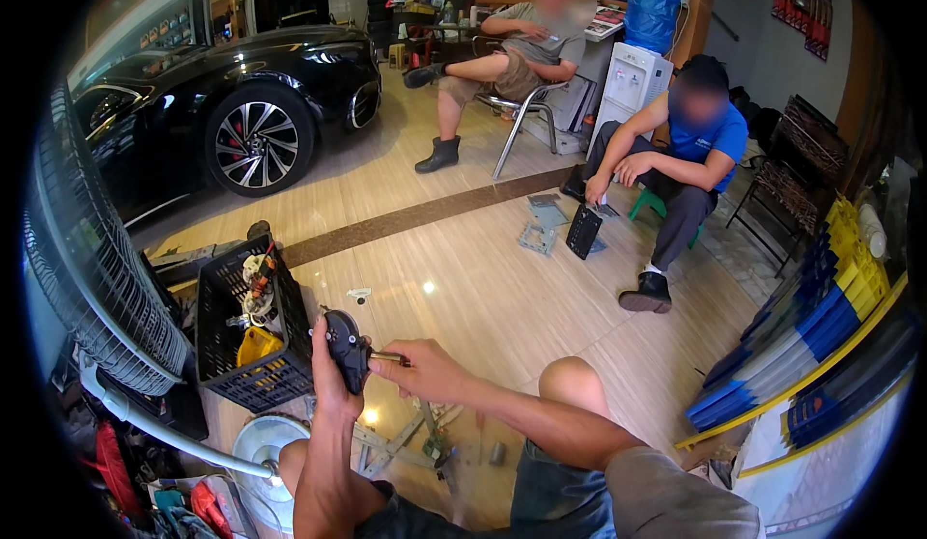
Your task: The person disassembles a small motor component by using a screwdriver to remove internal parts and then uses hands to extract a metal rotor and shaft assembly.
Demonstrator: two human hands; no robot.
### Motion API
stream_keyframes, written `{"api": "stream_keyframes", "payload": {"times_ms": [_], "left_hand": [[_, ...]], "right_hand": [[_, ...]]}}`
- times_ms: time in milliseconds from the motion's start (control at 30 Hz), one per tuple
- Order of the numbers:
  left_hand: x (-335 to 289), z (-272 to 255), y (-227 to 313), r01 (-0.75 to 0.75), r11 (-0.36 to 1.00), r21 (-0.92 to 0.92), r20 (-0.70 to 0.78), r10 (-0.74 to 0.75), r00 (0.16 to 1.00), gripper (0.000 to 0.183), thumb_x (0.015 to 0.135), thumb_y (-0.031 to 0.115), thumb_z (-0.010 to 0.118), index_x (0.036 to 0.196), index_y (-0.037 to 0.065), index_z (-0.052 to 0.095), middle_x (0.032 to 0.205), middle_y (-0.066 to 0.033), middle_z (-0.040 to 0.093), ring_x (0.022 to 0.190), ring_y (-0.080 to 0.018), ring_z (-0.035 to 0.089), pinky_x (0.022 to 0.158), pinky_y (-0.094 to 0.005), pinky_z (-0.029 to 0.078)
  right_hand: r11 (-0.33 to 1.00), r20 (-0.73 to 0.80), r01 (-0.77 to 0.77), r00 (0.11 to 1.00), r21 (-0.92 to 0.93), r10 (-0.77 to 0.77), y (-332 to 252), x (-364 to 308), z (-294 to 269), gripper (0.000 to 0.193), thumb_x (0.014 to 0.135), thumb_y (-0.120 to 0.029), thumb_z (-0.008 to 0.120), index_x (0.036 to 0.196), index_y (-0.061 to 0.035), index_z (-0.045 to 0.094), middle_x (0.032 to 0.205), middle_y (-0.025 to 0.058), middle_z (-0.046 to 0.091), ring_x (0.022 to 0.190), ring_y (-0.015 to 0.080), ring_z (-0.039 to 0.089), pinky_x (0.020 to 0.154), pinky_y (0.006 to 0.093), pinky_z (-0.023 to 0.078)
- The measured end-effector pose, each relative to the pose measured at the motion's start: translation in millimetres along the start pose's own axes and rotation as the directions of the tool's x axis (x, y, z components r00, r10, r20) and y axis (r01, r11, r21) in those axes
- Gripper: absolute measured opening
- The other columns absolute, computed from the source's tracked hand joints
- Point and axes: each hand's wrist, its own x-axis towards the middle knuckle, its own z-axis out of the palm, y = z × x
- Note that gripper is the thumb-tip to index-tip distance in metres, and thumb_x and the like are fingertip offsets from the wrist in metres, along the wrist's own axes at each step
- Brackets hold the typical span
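Note:
In my left hand (334,384) is a black rounded mechanical part (344,346) with small bright metal spots on its face. The fingers wrap round its left side and hold it upright above the floor. My right hand (425,372) comes in from the right, closed on a short, thin rod-like tool (389,356). The tool points left, and its end meets the part's right edge. Whether it sits in the part or only touches it, I cannot tell. Below my hands, metal strips (391,447) and a small grey cylinder (497,454) lie on the floor.
A black plastic crate (261,389) with a yellow item (258,346) stands to the left, beside a large fan (106,259). A person in blue (719,138) sits ahead near flat plates (537,238). Another person sits farther back. A black car (256,143) stands far left.

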Motion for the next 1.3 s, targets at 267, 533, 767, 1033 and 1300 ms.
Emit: {"api": "stream_keyframes", "payload": {"times_ms": [267,533,767,1033,1300], "left_hand": [[-2.7,-3.7,2.4,-0.003,1.000,0.016,0.007,0.003,1.000,0.035,0.089,0.054,0.063,0.095,0.019,0.066,0.080,0.0039,0.066,0.071,-0.0137,0.064,0.057,-0.0272,0.051],[-4.7,-2.8,3.3,-0.018,0.999,0.034,0.004,0.018,1.000,0.036,0.089,0.054,0.062,0.097,0.019,0.066,0.079,0.0037,0.066,0.070,-0.0137,0.065,0.057,-0.0283,0.050],[-2.4,-1.9,0.7,-0.012,0.999,0.038,0.001,0.012,1.000,0.035,0.089,0.053,0.063,0.097,0.019,0.066,0.080,0.0037,0.066,0.071,-0.0134,0.063,0.058,-0.0277,0.049],[0.5,-5.6,-1.7,-0.090,0.994,0.056,0.032,0.088,0.996,0.032,0.095,0.044,0.059,0.098,0.012,0.062,0.080,-0.0035,0.066,0.070,-0.0175,0.065,0.063,-0.0310,0.053],[-6.1,-4.6,-0.8,-0.102,0.993,0.065,0.086,0.096,0.992,0.031,0.095,0.041,0.058,0.098,0.011,0.062,0.081,-0.0035,0.066,0.069,-0.0169,0.066,0.064,-0.0303,0.053]], "right_hand": [[1.000,0.004,-0.021,1.000,0.004,0.021,-5.9,-3.1,3.8,0.041,0.094,-0.037,0.061,0.105,0.0022,0.067,0.075,0.0149,0.067,0.060,0.0198,0.068,0.055,0.0328,0.051],[1.000,0.013,-0.018,1.000,0.003,0.018,-4.2,-4.2,4.0,0.041,0.094,-0.037,0.061,0.104,0.0020,0.067,0.074,0.0140,0.066,0.061,0.0196,0.068,0.055,0.0326,0.051],[1.000,0.017,-0.022,1.000,-0.016,0.022,-3.4,-4.2,2.6,0.041,0.094,-0.038,0.061,0.104,0.0019,0.066,0.074,0.0142,0.066,0.060,0.0196,0.068,0.054,0.0325,0.051],[0.997,0.114,-0.076,0.990,-0.035,0.080,5.4,3.5,0.1,0.049,0.097,-0.046,0.059,0.092,0.0020,0.064,0.064,0.0069,0.061,0.055,0.0135,0.064,0.052,0.0278,0.049],[0.995,0.170,-0.104,0.980,0.002,0.102,11.4,4.4,-0.9,0.054,0.096,-0.054,0.056,0.088,-0.0004,0.063,0.061,0.0046,0.058,0.054,0.0118,0.061,0.050,0.0263,0.048]]}}
